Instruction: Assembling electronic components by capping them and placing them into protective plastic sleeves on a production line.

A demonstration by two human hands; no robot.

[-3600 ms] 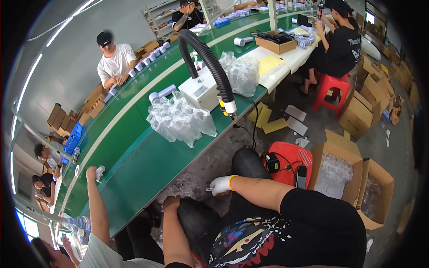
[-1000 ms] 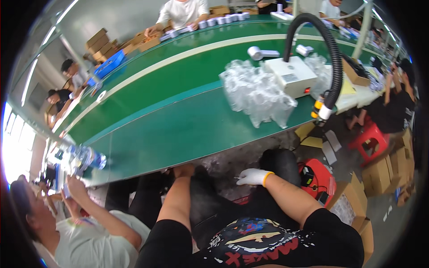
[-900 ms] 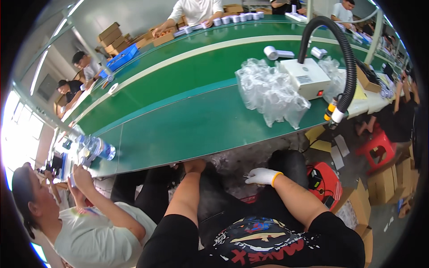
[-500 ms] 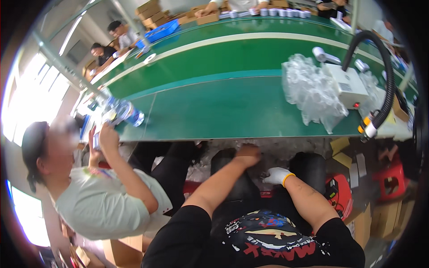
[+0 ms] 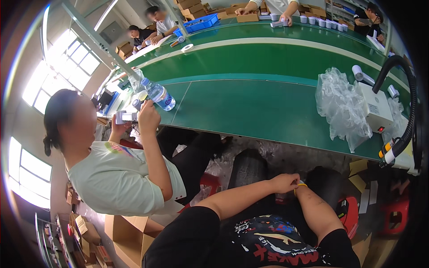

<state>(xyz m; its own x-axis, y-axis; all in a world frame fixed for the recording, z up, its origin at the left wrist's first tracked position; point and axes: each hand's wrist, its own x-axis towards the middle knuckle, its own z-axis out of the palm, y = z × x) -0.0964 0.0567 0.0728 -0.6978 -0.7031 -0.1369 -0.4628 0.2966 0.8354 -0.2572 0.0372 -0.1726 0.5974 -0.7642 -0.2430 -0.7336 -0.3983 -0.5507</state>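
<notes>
My bare left hand reaches across my lap to my right wrist. Its thumb and fingertips are closed on the cuff of a white work glove with a yellow band. That glove is on my right hand, which is bent down over my lap. Only a sliver of white shows past the yellow edge, so the fingers of my right hand are hidden. Both hands are below the near edge of the green workbench, between my knees.
On the bench stand clear plastic bags, a white box device with a black hose, and a water bottle. A co-worker at my left handles a white device. Red stools and cartons stand about.
My left hand has moved right, from over my left knee to the glove's cuff. The gloved right hand has turned down out of sight. My view has shifted left.
</notes>
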